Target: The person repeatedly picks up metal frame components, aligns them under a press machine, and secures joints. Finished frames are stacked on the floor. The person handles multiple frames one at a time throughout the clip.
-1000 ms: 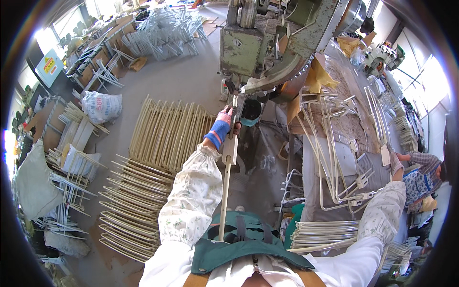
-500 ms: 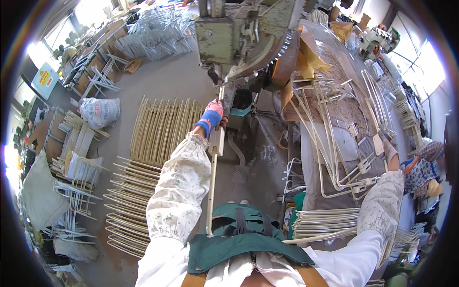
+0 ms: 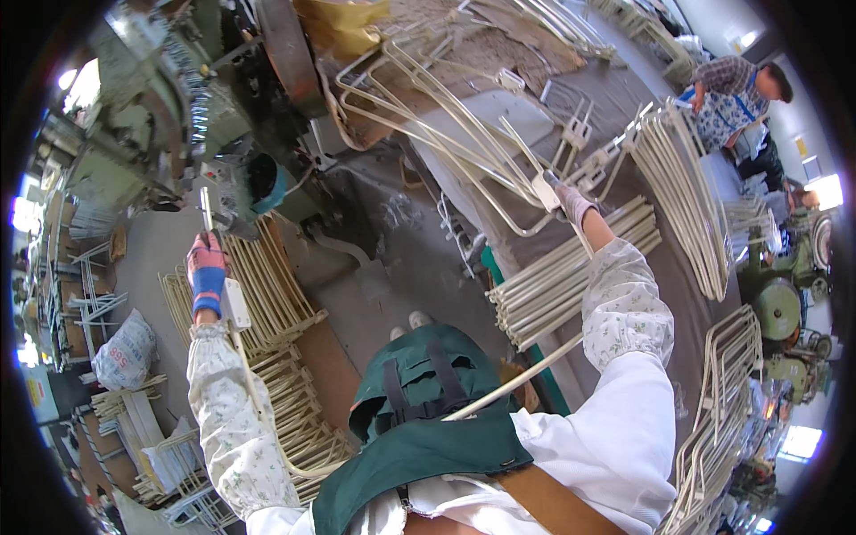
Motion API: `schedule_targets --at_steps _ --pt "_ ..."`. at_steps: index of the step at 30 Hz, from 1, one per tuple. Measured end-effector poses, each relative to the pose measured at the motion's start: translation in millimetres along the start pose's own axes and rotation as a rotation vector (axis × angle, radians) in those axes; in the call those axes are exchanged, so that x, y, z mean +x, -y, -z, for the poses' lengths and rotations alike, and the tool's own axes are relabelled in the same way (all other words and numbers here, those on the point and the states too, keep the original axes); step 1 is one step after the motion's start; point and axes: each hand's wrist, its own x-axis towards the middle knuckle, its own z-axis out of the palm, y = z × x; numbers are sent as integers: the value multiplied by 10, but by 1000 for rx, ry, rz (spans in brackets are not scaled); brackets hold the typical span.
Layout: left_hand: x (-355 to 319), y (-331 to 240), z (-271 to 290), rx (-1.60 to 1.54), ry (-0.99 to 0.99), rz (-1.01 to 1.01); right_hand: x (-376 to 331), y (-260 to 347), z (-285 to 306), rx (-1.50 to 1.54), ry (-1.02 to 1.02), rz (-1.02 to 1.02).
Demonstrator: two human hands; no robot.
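My left hand (image 3: 207, 267), in a pink glove with a blue cuff, is closed round one leg of a cream bent-tube frame. A pale bracket (image 3: 236, 305) sits on that leg beside my wrist, and the bare tube end (image 3: 207, 209) points at the machine (image 3: 192, 134). Running down past my left sleeve, the tube frame (image 3: 526, 374) bends across my waist and rises toward the right. There my right hand (image 3: 575, 203), also gloved, is closed on its other leg, just below a second pale bracket (image 3: 546, 191). My palms hide part of the tube.
Loose frames (image 3: 446, 116) lie on the covered bench ahead, with a bundle of tubes (image 3: 571, 276) at its near edge. Stacked frames (image 3: 259, 285) stand on the floor at left; more frames (image 3: 682, 196) lie at right. Another person (image 3: 727, 98) works at far right.
The view has swung to the right, so the machine now appears at the left. My left hand and its tube end sit lower, a little apart from the machine head. Both hands keep their hold.
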Motion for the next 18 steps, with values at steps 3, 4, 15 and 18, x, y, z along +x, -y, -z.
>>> schedule_targets --at_steps 3,4,15,18 --pt "-332 529 -115 364 -373 -379 -386 35 42 -735 -425 336" --pt "-641 583 -52 333 -299 -286 -748 77 -3 -863 -628 766" --pt "-1381 144 69 0 -148 -26 -1004 -695 -894 -1911 756 1030" --pt "-1408 89 100 -103 -186 -134 -725 -1044 -714 -1687 677 1374"
